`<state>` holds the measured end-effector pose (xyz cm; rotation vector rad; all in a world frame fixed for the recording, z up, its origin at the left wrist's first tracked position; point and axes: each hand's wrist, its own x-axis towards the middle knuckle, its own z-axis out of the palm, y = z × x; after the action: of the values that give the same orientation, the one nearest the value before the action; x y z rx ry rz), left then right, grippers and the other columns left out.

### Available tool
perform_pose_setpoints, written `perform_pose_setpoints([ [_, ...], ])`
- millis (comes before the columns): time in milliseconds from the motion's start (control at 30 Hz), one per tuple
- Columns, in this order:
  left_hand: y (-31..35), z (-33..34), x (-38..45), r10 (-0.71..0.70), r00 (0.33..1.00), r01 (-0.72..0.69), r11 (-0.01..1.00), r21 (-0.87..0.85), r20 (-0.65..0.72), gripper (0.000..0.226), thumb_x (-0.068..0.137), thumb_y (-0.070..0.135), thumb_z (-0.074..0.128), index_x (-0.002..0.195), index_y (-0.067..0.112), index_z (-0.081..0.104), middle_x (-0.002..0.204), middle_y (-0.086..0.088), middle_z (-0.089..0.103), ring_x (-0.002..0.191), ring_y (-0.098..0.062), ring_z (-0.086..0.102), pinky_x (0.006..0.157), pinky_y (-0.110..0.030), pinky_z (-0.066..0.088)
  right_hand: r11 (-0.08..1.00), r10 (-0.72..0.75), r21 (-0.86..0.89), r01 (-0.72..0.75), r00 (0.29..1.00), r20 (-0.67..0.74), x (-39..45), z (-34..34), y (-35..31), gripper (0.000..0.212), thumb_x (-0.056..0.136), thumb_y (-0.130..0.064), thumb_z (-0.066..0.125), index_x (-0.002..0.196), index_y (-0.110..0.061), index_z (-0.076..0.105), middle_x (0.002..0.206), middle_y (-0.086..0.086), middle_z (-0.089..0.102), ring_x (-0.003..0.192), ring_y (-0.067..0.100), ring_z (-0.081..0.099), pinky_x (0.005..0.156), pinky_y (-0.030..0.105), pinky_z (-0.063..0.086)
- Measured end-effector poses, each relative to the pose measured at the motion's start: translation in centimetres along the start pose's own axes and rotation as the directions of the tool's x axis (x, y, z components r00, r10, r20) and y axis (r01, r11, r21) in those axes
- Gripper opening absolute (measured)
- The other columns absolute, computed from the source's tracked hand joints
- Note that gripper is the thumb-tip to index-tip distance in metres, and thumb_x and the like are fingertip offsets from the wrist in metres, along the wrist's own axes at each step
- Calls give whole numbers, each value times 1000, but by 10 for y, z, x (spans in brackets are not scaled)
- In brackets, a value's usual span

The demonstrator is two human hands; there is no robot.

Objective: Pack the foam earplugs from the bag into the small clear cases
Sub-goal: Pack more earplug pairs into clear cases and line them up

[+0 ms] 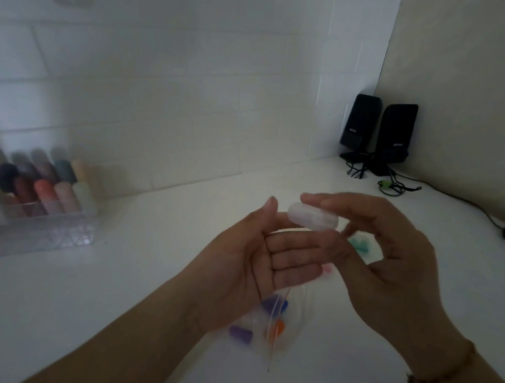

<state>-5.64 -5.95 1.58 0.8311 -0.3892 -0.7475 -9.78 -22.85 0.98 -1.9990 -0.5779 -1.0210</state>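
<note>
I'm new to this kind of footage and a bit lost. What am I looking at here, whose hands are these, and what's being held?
There is no machine: one camera worn on a person's head looks down at their own two bare hands over a white table. The left hand and right hand together hold a small clear case between the fingertips; whether it is open is too blurred to tell. Beneath the hands lies a clear bag with coloured foam earplugs, among them a purple earplug. A teal earplug shows behind the fingers. At the left stands a clear box of coloured items; in the far corner stand two black speakers.
</note>
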Motion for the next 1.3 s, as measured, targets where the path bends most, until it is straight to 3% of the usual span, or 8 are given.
perform_pose_setpoints([
  [133,-3,-4,0,4,995,-6,1000,26,101,56,80,49,70,117,7,69,120,-17,68,110,-27,67,94,-39,53,985,21,170,-35,996,83,-2,4,-1,21,90,-16,55,111,-15,58,120,-11,64,115,17,61,96,37,49],
  [267,-2,-7,0,84,995,-86,996,19,57,52,77,41,77,112,3,70,114,-18,70,104,-25,69,87,-34,56,998,-69,2,69,997,28,-1,2,-2,23,85,-22,62,109,-21,59,116,-5,65,103,17,64,79,31,51],
  [400,-3,-8,1,111,993,-112,994,9,27,54,76,29,80,116,-4,63,108,-22,70,97,-27,71,82,-33,58,983,-123,-138,119,992,-23,-1,3,-3,13,85,-21,63,92,-10,65,104,-2,69,90,9,65,69,21,50],
  [600,-3,-6,2,180,982,-176,982,73,-57,37,72,21,71,100,-2,64,98,-22,72,87,-25,73,73,-29,59,962,-82,-263,67,995,-47,0,5,-4,17,87,-25,60,83,-10,68,99,-2,72,81,7,65,70,11,47],
  [867,0,-9,3,201,976,-184,965,186,-79,36,66,18,85,93,2,68,101,-21,72,90,-27,72,80,-34,60,965,53,-251,-73,995,-86,-1,12,-7,28,88,-39,55,90,-17,72,79,-6,71,65,10,64,55,27,50],
  [1067,8,-13,-1,122,992,-94,905,414,-41,35,73,-2,73,105,-5,61,104,-26,70,98,-38,68,90,-43,56,976,152,-140,-164,984,-94,1,14,-10,19,91,-40,53,92,-25,65,83,-11,71,74,5,66,55,17,51],
  [1133,11,-15,-5,42,999,-41,865,500,10,40,75,-5,71,113,-9,57,109,-29,67,101,-37,68,92,-42,55,975,208,-72,-210,977,-38,0,15,-10,18,91,-41,51,95,-28,63,84,-13,70,80,3,67,56,23,53],
  [1300,34,-20,-5,81,995,-60,961,268,-66,41,78,-1,63,118,3,59,104,-19,71,90,-26,72,78,-32,60,995,95,-27,-93,994,58,2,6,-10,17,86,-31,56,98,-21,61,111,-8,60,96,14,61,64,26,53],
])
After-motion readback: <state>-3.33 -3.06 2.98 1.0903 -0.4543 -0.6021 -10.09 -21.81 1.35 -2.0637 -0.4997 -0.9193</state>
